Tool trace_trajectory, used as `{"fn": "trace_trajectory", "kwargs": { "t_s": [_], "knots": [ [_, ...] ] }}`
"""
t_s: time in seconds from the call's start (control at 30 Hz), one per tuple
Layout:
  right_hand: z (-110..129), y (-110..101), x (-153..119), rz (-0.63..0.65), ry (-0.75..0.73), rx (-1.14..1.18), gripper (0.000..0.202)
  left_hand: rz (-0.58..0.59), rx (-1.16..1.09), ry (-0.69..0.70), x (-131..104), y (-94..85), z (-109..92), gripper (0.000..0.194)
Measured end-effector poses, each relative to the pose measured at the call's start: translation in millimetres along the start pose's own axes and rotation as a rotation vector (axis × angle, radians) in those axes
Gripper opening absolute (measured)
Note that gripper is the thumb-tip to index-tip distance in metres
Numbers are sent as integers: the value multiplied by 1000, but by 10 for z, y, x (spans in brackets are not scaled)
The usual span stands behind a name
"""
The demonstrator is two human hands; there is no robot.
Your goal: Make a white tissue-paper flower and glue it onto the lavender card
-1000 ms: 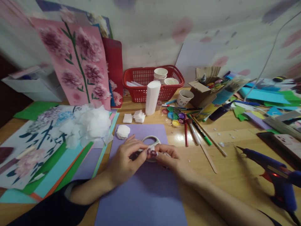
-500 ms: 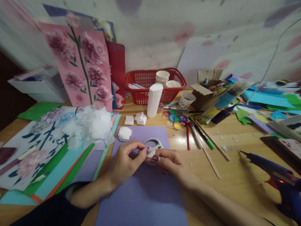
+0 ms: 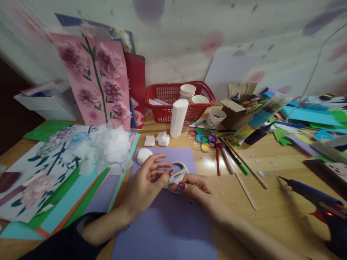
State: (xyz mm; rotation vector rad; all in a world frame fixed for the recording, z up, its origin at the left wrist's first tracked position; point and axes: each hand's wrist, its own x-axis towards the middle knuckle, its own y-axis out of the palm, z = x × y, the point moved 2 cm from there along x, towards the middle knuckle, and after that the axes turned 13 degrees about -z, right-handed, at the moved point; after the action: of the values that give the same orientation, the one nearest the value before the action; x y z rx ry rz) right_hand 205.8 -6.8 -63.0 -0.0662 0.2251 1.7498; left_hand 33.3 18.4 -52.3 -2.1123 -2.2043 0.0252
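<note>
My left hand [image 3: 148, 184] has its fingers spread apart, its thumb tip close beside a small white paper piece [image 3: 177, 178]. My right hand [image 3: 199, 189] pinches that piece between thumb and fingers. Behind and under the fingers, white-handled scissors [image 3: 179, 165] lie on a purple sheet [image 3: 166, 227]; their blades are hidden. A round white paper bundle [image 3: 144, 155] rests near the sheet's top left corner. Just beyond the sheet are small stacks of white squares [image 3: 163, 138] and an upright white roll [image 3: 179, 118].
A red basket [image 3: 162, 113] with cups stands at the back. Paint pots [image 3: 205, 147], brushes and pens lie right of the sheet. A glue gun [image 3: 317, 198] sits at the right. Tissue pieces [image 3: 115, 144] and coloured sheets cover the left, before a pink flower picture [image 3: 93, 85].
My left hand has let go of the white piece and spread its fingers. My right hand keeps its pinch. The whole view has shifted slightly.
</note>
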Motion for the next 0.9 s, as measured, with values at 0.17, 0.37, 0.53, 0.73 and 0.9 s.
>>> {"fn": "trace_trajectory", "kwargs": {
  "t_s": [0.17,0.37,0.53,0.73,0.9],
  "knots": [
    [-10,-10,12,5,-12,130,27,184,-185,-17,-66,5,-61,32],
    [-5,-10,35,-54,51,313,24,296,-209,-109,-116,27,-1,39],
    [-47,-60,71,-160,51,373,25,97,-160,-111,-48,44,-41,23],
    [-37,-33,83,-202,50,302,24,-219,-51,160,35,-86,-1,7],
    [-13,20,36,-103,0,127,29,-70,174,405,-35,-54,-68,19]
  ]
}}
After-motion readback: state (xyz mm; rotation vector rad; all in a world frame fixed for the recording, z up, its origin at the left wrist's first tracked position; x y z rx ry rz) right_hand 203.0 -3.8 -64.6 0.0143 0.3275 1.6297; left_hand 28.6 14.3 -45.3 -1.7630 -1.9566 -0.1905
